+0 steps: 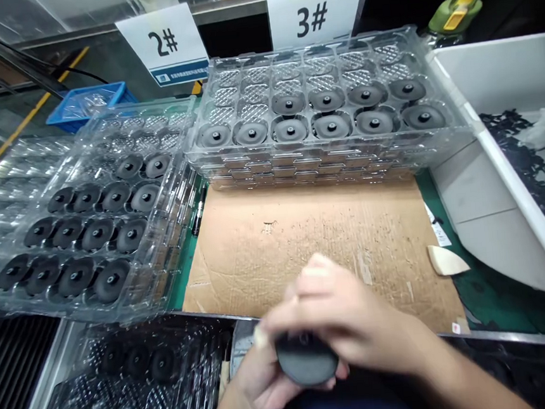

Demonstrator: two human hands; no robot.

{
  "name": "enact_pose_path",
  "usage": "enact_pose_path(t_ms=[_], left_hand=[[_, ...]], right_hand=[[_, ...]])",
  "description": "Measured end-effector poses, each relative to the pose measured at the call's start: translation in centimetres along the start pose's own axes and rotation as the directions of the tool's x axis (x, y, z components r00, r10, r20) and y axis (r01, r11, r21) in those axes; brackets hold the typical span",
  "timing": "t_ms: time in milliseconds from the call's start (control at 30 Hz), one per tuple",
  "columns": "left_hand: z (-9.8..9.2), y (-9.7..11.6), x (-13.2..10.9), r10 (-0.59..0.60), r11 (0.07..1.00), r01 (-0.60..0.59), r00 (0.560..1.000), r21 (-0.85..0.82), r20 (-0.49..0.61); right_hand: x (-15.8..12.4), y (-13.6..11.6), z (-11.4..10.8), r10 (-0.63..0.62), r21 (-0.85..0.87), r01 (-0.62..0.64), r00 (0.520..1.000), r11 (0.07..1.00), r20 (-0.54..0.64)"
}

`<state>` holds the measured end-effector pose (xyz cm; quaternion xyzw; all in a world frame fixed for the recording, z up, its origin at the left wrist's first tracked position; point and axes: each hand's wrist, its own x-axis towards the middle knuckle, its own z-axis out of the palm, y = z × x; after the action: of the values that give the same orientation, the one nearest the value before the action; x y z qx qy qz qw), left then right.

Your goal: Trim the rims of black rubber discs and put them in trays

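Observation:
In the head view, my left hand (272, 386) is palm up near the table's front edge. Its fingers wrap around a dark grey round part (308, 360), whose smooth rounded side shows. Over the upper end of this part lies my right hand (330, 314), slightly blurred by motion, with bent fingers pressed together. Whatever those fingertips grip is hidden behind them. Similar dark round parts, each with a small central peg, sit in the clear plastic tray (225, 97) at the back and in the clear tray (158, 265) on the left.
Brown cardboard (257, 250) covers the work surface. A pale pointed piece (448, 260) lies at its right edge. A white bin (498, 165) on the right holds small black pieces. More trays (122, 396) stand below at left; a blue basket (69, 114) is behind.

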<state>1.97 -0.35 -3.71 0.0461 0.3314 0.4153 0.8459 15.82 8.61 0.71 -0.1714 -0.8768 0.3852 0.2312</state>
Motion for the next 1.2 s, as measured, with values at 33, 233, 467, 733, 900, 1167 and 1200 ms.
enact_pose_path(t_ms=[33, 233, 467, 733, 900, 1167, 1200], left_hand=[[0.0, -0.1, 0.0, -0.021, 0.999, 0.023, 0.999, -0.035, 0.039], [-0.6, -0.3, -0.5, 0.009, 0.968, 0.041, 0.980, -0.246, 0.201], [-0.7, -0.2, -0.3, 0.048, 0.967, 0.008, 0.976, -0.254, 0.214], [-1.0, -0.4, -1.1, 0.066, 0.958, -0.024, 0.988, -0.284, 0.141], [-0.7, -0.2, -2.2, 0.329, 0.927, -0.340, 0.940, 0.159, 0.092], [-0.1, 0.9, -2.2, 0.472, -0.022, -0.410, 0.800, 0.912, 0.371], [-0.1, 0.9, -2.1, 0.463, -0.034, -0.403, 0.805, 0.915, 0.372]], right_hand=[[-0.3, 1.1, 0.1, 0.101, -0.061, -0.104, 0.994, 0.993, -0.052], [-4.3, 6.9, 3.5, 0.445, -0.074, -0.472, 0.865, 0.879, -0.230], [-6.5, 7.8, 7.2, 0.430, -0.034, -0.466, 0.840, 0.884, -0.330], [-5.7, 7.5, 7.3, 0.500, -0.046, -0.563, 0.765, 0.825, -0.405], [-5.3, 5.6, 6.8, 0.514, -0.046, -0.609, 0.705, 0.792, -0.489], [-6.9, 1.6, 5.2, 0.645, 0.423, -0.492, 0.637, 0.761, -0.421], [-7.1, 1.2, 5.0, 0.662, 0.480, -0.472, 0.639, 0.739, -0.391]])
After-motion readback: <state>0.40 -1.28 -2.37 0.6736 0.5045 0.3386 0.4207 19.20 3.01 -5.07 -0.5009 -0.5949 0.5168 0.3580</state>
